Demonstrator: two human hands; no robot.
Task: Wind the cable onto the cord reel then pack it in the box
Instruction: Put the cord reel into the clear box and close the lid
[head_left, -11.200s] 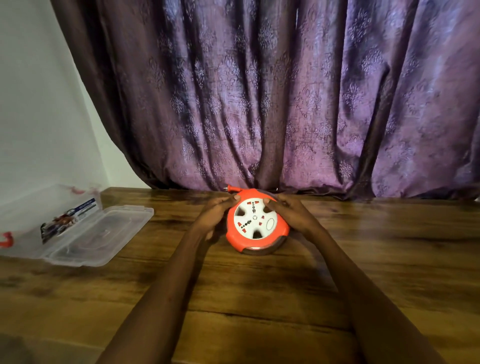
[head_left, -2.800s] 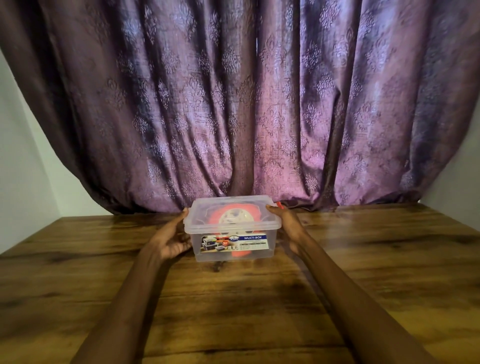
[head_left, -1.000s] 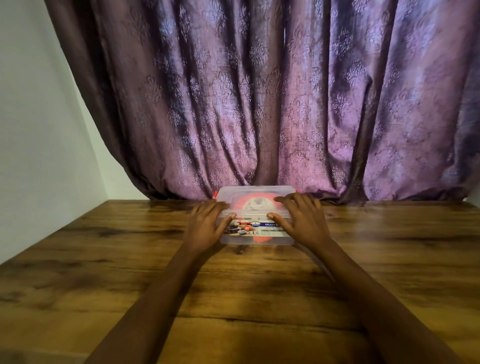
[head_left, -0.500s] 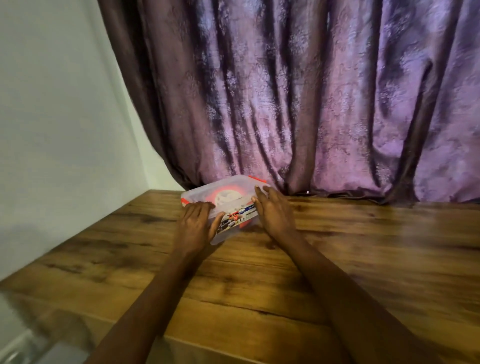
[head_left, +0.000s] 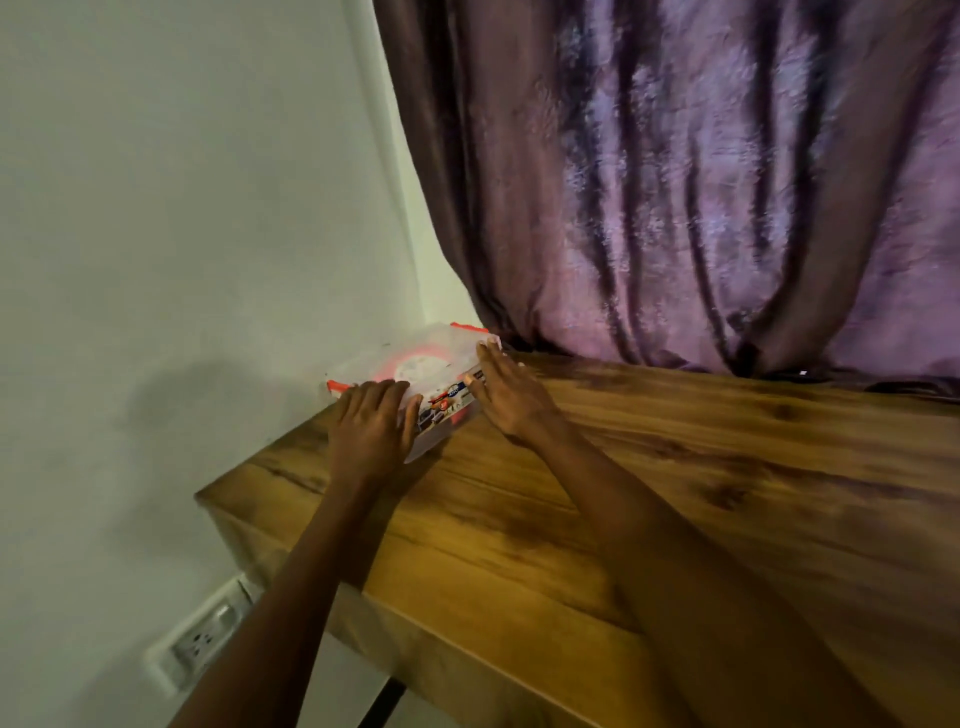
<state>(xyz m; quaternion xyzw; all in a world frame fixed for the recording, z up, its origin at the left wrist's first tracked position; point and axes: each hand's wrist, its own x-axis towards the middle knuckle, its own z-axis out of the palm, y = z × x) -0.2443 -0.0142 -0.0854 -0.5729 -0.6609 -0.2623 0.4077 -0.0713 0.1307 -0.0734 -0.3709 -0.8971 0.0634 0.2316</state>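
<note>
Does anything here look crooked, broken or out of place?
Nothing broken or spilled. The clear box, lid on with the orange cord reel inside, sits askew in the table corner by the wall; both hands rest flat on it.

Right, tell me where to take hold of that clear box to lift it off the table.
Grip the clear box by its two short ends, one hand per end, coming from the near side: wall and curtain block the far sides. The left hand and right hand already lie flat near those ends. It looks wide and shallow, so probably too broad for one hand.
</note>
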